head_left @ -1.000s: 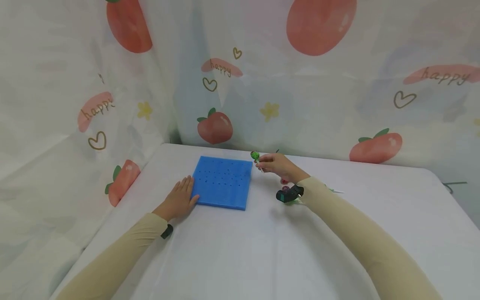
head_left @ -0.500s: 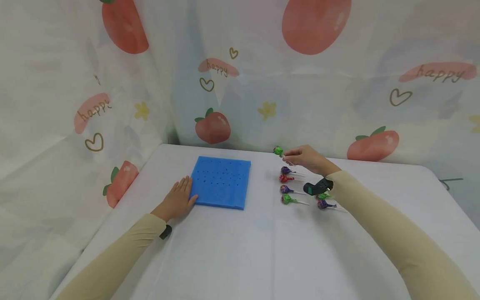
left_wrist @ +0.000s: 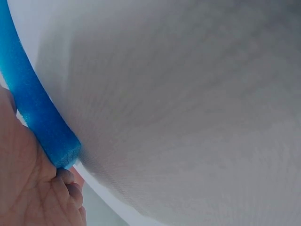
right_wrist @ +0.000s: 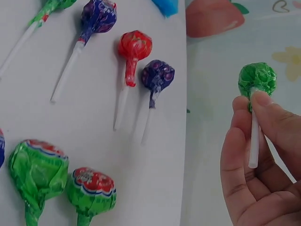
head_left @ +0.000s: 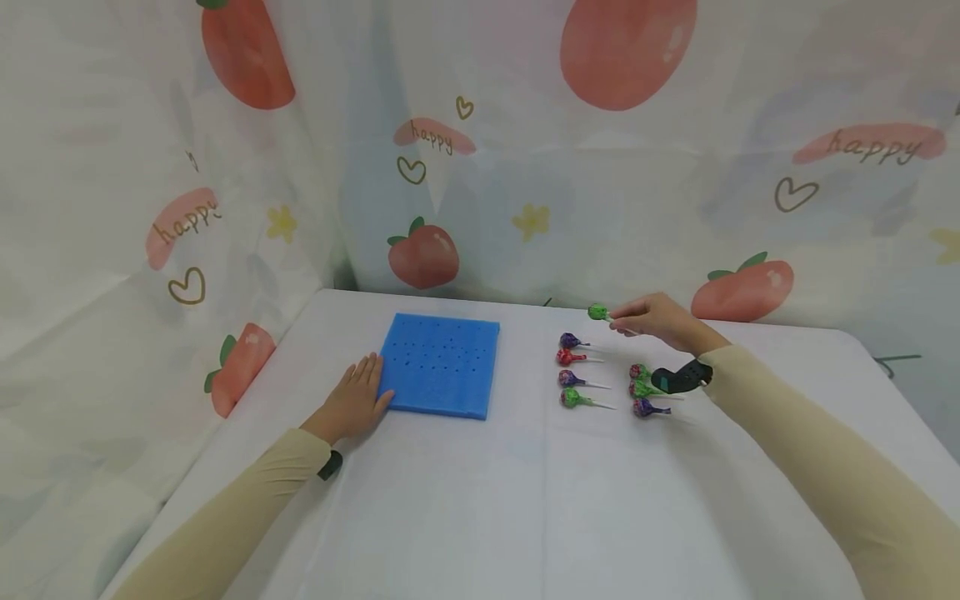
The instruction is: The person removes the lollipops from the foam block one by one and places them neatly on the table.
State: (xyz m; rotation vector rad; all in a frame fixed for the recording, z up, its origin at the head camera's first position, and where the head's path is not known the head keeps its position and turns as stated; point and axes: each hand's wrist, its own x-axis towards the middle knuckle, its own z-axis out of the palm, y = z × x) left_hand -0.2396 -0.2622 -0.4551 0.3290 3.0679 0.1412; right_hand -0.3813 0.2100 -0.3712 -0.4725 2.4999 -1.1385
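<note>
A blue foam board (head_left: 438,367) with rows of small holes lies on the table. My left hand (head_left: 352,398) rests flat along its left edge, fingers straight and the thumb at the near corner; the left wrist view shows the palm beside the board's blue side (left_wrist: 35,108). Above the table's far edge my right hand (head_left: 660,321) pinches a green-wrapped lollipop (right_wrist: 257,80) by the stick just under its head, the white stick pointing down across the palm. Below and left of that hand lie purple (head_left: 567,377), red (head_left: 566,357) and green (head_left: 572,398) lollipops in a column.
A second, shorter column sits further right, with green lollipops (head_left: 641,388) and a purple one (head_left: 643,407), partly behind the right wrist camera (head_left: 678,378). The white table (head_left: 450,500) ends at a printed curtain (head_left: 630,217) at the back and left.
My right hand has moved right, away from the board, carrying the green lollipop past the left column. The lollipops its arm covered are now visible. My left hand stays on the board.
</note>
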